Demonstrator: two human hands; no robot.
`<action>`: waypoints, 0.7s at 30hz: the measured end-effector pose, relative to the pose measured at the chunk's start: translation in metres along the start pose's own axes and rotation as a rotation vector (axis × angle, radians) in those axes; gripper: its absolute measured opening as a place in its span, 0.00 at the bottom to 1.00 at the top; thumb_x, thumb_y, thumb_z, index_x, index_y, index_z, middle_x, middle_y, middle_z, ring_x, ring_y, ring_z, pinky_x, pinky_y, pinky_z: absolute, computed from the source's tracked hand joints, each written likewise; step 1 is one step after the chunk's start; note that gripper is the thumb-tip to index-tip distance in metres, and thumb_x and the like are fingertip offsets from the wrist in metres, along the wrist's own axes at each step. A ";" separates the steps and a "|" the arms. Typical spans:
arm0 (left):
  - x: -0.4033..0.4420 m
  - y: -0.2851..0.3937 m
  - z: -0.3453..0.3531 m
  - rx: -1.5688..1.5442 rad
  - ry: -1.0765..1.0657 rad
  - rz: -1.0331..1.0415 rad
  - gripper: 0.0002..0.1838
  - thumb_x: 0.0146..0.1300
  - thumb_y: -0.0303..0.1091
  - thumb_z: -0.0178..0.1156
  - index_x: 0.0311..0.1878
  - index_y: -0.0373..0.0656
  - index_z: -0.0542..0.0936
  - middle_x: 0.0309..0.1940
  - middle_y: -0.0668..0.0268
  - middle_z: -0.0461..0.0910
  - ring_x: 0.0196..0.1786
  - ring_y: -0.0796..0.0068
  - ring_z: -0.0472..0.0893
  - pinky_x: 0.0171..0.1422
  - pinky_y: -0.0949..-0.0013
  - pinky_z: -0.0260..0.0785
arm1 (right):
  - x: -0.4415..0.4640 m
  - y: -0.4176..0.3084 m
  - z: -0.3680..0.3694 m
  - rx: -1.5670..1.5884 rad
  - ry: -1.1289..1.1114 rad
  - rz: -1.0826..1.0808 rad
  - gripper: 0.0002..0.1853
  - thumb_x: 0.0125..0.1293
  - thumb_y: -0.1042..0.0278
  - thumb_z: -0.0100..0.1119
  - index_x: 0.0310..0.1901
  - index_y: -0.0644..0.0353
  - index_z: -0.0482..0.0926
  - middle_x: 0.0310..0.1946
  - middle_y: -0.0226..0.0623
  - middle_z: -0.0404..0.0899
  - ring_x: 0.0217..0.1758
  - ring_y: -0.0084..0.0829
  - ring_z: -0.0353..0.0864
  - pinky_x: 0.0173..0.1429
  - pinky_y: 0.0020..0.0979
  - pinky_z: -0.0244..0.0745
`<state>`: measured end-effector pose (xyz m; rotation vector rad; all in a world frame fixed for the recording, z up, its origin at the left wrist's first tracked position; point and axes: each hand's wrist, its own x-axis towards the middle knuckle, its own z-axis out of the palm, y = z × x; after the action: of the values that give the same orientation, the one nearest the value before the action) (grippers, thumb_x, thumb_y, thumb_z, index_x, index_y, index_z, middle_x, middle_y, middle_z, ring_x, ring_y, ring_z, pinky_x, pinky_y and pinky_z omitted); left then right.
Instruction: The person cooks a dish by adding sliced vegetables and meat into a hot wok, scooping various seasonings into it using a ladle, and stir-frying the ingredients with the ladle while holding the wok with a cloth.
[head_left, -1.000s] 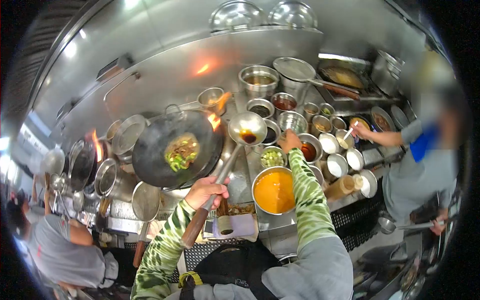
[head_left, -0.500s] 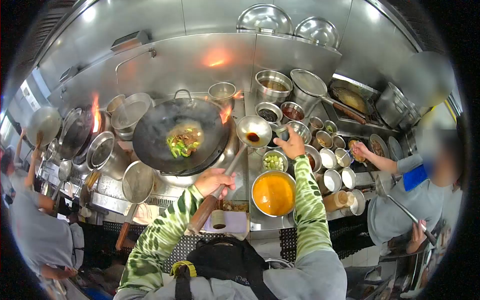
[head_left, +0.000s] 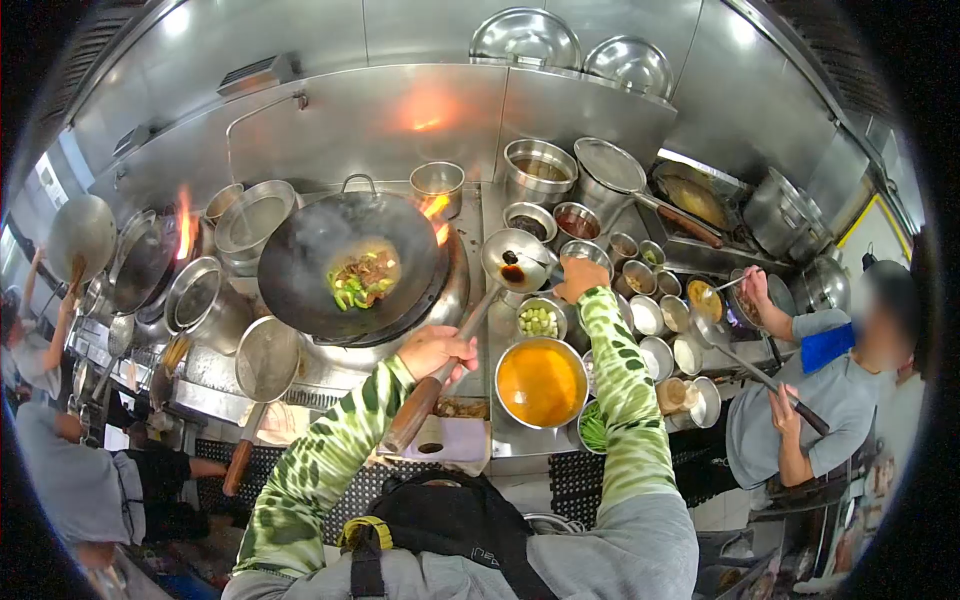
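My left hand (head_left: 437, 352) is wrapped round the wooden-ended handle of a metal ladle (head_left: 508, 245), whose bowl holds a little dark liquid. The ladle bowl is just right of a black wok (head_left: 300, 270), in which green pieces and brown meat (head_left: 365, 275) lie in light steam. My right hand (head_left: 583, 280) is closed beside the ladle bowl, at the near edge of a metal container (head_left: 586, 252); what its fingers hold is hidden. Below it stand a bowl of chopped pale green pieces (head_left: 541, 320) and a large bowl of orange liquid (head_left: 541, 384).
Flames (head_left: 438, 212) rise at the wok's right edge and others (head_left: 185, 225) at the left burner. A strainer (head_left: 268, 360) lies left, its handle toward me. Seasoning containers crowd the right counter. A co-worker (head_left: 820, 390) at the right holds a long ladle; other people stand left.
My right hand had a small dark-topped object by the ladle half a second ago; that object no longer shows, and the hand is slightly lower. A bowl of long green pieces has come into view beside my right sleeve.
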<state>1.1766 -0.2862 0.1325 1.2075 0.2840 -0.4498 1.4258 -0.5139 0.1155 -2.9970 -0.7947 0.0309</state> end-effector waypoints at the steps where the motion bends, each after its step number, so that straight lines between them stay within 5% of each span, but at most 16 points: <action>1: -0.001 0.002 0.002 -0.001 0.002 0.004 0.16 0.64 0.30 0.60 0.52 0.36 0.72 0.28 0.65 0.80 0.19 0.82 0.74 0.19 0.78 0.66 | -0.002 0.003 0.000 0.030 -0.005 0.019 0.34 0.48 0.53 0.72 0.57 0.58 0.75 0.50 0.50 0.81 0.55 0.48 0.80 0.57 0.43 0.75; 5: -0.006 0.011 0.005 -0.041 -0.025 0.021 0.17 0.64 0.29 0.59 0.54 0.36 0.72 0.28 0.66 0.79 0.18 0.83 0.74 0.19 0.79 0.65 | 0.003 0.023 0.022 0.453 0.293 0.063 0.38 0.48 0.46 0.72 0.57 0.62 0.74 0.49 0.52 0.81 0.55 0.52 0.79 0.57 0.45 0.73; 8: -0.013 0.010 0.003 -0.056 -0.008 0.041 0.19 0.63 0.28 0.59 0.57 0.36 0.72 0.29 0.66 0.79 0.18 0.83 0.74 0.18 0.79 0.64 | 0.017 0.033 0.050 0.692 0.541 0.072 0.37 0.47 0.53 0.76 0.56 0.63 0.72 0.47 0.53 0.81 0.52 0.52 0.80 0.56 0.44 0.73; 9: -0.018 0.011 0.004 -0.079 0.005 0.037 0.19 0.63 0.28 0.59 0.57 0.36 0.72 0.29 0.66 0.79 0.18 0.83 0.74 0.18 0.79 0.64 | 0.023 0.037 0.059 0.670 0.465 0.154 0.44 0.48 0.49 0.75 0.62 0.67 0.66 0.50 0.60 0.78 0.55 0.54 0.78 0.59 0.45 0.72; 13: -0.028 0.007 -0.005 -0.112 0.029 0.061 0.20 0.63 0.28 0.59 0.58 0.36 0.71 0.30 0.65 0.79 0.18 0.83 0.74 0.17 0.79 0.63 | 0.040 0.044 0.104 0.550 0.535 0.249 0.46 0.48 0.47 0.75 0.63 0.68 0.65 0.52 0.61 0.77 0.56 0.56 0.77 0.58 0.47 0.73; 14: -0.033 0.007 -0.008 -0.124 0.036 0.072 0.20 0.63 0.29 0.59 0.58 0.36 0.71 0.30 0.65 0.79 0.18 0.83 0.73 0.17 0.79 0.63 | 0.043 0.043 0.109 0.592 0.647 0.286 0.42 0.45 0.48 0.76 0.56 0.70 0.71 0.45 0.57 0.81 0.51 0.55 0.80 0.55 0.45 0.73; 21: -0.039 -0.010 -0.027 -0.207 0.122 0.108 0.20 0.63 0.29 0.60 0.57 0.37 0.71 0.30 0.65 0.80 0.19 0.82 0.75 0.20 0.78 0.66 | 0.037 0.041 0.101 0.504 0.292 0.453 0.48 0.44 0.49 0.77 0.64 0.69 0.68 0.59 0.58 0.73 0.64 0.51 0.72 0.67 0.42 0.67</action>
<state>1.1387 -0.2567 0.1326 1.0435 0.3592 -0.2464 1.4754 -0.5279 0.0122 -2.5440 -0.0523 -0.1630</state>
